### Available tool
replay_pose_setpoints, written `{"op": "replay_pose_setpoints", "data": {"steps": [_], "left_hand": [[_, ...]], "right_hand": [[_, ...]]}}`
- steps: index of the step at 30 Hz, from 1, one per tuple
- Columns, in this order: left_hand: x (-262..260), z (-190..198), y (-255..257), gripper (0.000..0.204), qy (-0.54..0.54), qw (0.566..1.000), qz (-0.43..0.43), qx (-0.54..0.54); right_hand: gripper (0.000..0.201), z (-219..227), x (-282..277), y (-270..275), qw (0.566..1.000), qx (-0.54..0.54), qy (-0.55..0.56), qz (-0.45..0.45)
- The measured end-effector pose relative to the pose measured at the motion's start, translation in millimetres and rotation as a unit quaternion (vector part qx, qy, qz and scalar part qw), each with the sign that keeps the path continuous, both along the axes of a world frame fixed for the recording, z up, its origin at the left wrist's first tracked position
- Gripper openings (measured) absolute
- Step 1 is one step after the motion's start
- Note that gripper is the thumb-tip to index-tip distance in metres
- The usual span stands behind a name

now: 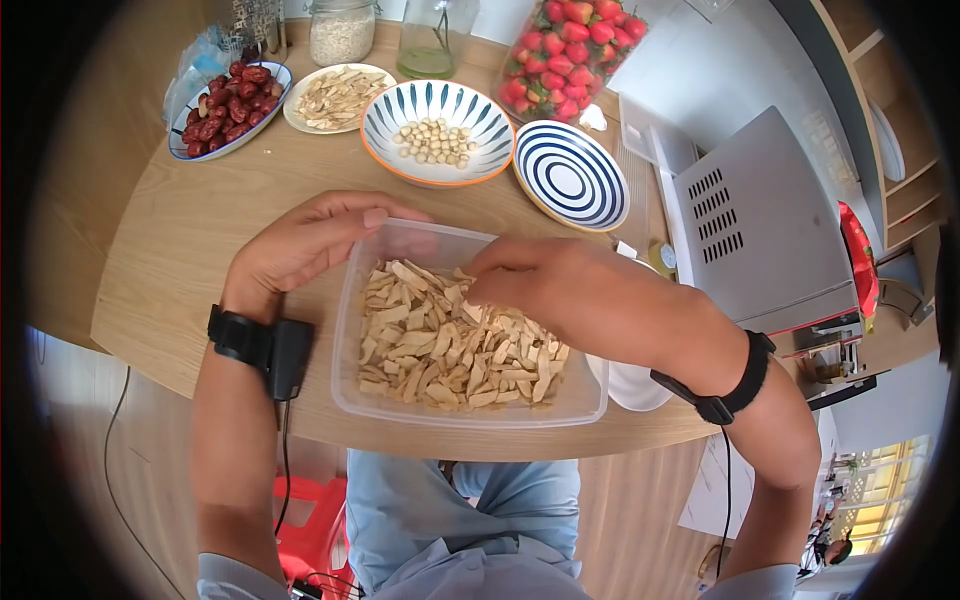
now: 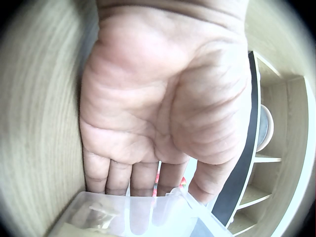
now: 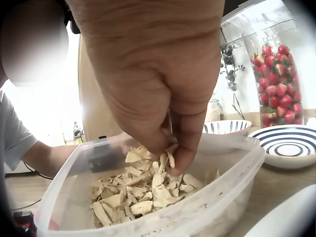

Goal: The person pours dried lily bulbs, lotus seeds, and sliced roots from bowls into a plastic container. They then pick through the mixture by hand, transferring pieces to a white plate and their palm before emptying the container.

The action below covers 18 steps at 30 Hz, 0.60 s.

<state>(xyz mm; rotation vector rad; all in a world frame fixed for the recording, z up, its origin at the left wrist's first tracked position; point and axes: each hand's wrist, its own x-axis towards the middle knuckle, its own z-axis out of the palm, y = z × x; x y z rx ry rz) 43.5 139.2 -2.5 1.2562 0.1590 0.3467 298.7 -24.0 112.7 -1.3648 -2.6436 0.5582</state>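
Observation:
A clear plastic tub (image 1: 345, 375) full of pale dried root slices (image 1: 440, 350) sits at the table's front edge. My left hand (image 1: 310, 235) holds the tub's far left corner, thumb at the rim. Its fingers (image 2: 143, 175) lie against the outside of the wall, partly seen through it in the left wrist view. My right hand (image 1: 540, 280) reaches down into the tub from the right. In the right wrist view its thumb and fingers (image 3: 183, 158) pinch a few slices just over the pile; the head view hides these fingertips.
Behind the tub stand a bowl of white round seeds (image 1: 437, 170), a blue-ringed plate (image 1: 570, 200), a plate of dried slices (image 1: 335, 98) and a bowl of red dates (image 1: 230, 105). Farther back are strawberries (image 1: 570, 60) and a jar (image 1: 342, 35). A white plate (image 1: 635, 385) lies right.

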Motion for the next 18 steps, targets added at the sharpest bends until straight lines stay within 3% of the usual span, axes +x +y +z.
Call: {"op": "replay_pose_setpoints", "data": {"steps": [6, 9, 15, 18], "left_hand": [[1, -1, 0, 0.050, -0.011, 1.000, -0.006, 0.000], [0, -1, 1, 0.050, -0.013, 1.000, -0.009, 0.002], [0, -2, 1, 0.050, -0.009, 1.000, -0.010, 0.000], [0, -2, 1, 0.049, -0.008, 1.000, -0.009, 0.000]], "right_hand": [[0.036, -7, 7, 0, 0.995, -0.023, 0.091, -0.023], [0.037, -8, 6, -2, 0.986, -0.098, 0.123, -0.057], [0.028, -20, 15, -1, 0.969, -0.168, 0.161, -0.088], [0.023, -18, 15, -1, 0.940, -0.242, 0.190, -0.150]]}}
